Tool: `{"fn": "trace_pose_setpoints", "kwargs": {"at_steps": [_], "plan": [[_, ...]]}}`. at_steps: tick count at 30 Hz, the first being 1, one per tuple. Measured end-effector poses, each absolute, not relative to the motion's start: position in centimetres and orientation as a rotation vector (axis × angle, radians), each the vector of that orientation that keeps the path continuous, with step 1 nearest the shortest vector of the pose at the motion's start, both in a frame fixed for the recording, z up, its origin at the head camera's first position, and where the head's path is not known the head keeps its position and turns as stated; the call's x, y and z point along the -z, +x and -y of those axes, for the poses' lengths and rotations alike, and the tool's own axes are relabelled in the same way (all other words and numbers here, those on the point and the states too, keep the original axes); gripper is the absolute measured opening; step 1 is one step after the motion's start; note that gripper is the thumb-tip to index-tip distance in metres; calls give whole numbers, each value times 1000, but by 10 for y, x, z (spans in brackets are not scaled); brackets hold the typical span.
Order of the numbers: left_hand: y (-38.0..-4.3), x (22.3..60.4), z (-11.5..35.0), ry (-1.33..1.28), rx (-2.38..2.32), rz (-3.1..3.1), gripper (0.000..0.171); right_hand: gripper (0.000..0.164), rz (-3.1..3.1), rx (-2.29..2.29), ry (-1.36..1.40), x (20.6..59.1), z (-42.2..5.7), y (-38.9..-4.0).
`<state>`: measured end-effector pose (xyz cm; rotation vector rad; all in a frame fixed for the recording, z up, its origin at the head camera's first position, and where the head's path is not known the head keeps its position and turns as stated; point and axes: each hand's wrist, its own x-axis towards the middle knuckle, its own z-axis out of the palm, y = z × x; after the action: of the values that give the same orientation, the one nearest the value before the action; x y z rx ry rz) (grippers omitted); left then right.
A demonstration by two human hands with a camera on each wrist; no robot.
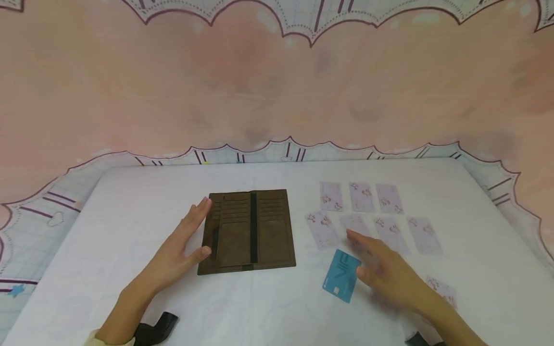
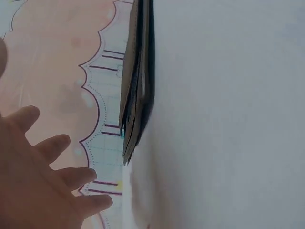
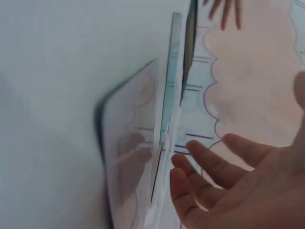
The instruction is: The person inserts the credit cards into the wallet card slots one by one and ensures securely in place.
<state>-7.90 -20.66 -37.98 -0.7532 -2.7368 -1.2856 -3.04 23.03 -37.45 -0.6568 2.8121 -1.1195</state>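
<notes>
A brown wallet [image 1: 235, 245] lies spread open on the white table, its card slots facing up and a dark strip down the middle. My left hand [image 1: 173, 257] hovers at its left side, fingers extended, fingertips overlapping the edge in the head view. In the left wrist view, these fingers [image 2: 57, 148] stand apart from the wallet [image 2: 135, 90]. To the wallet's right lies a blue bank card [image 1: 337, 278], tilted. Beside it, my right hand [image 1: 389, 276] is held with loosely extended fingers and grips nothing. The thumb is right at the card's edge in the head view.
Several pale patterned cards [image 1: 361, 197] lie in two rows right of the wallet, one partly behind the right fingertips. Another pale card [image 1: 443, 292] lies nearer, partly covered by the right forearm. A patterned cloth backdrop [image 1: 259, 96] rises behind the table.
</notes>
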Motion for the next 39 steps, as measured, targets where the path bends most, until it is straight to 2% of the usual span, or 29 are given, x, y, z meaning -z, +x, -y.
{"fn": "trace_pose_setpoints", "kwargs": {"at_steps": [6, 13, 20, 26, 31, 39], "plan": [[-89, 388, 207, -715, 1290, 2791, 84, 69, -2830, 1088, -523, 383, -223, -25], [-95, 405, 207, -682, 1345, 2800, 86, 84, -2842, 1024, -376, 394, -216, -20], [-97, 416, 206, -753, 1130, 2839, 96, 84, -2910, 1064, -465, 400, -215, -12], [-97, 418, 208, -794, 971, 2844, 98, 96, -2920, 1040, -540, 406, -216, -14], [-97, 418, 208, -804, 933, 2842, 99, 103, -2956, 940, -487, 407, -214, -13], [-96, 422, 208, -825, 884, 2841, 96, 100, -2986, 885, -390, 406, -211, -12]]}}
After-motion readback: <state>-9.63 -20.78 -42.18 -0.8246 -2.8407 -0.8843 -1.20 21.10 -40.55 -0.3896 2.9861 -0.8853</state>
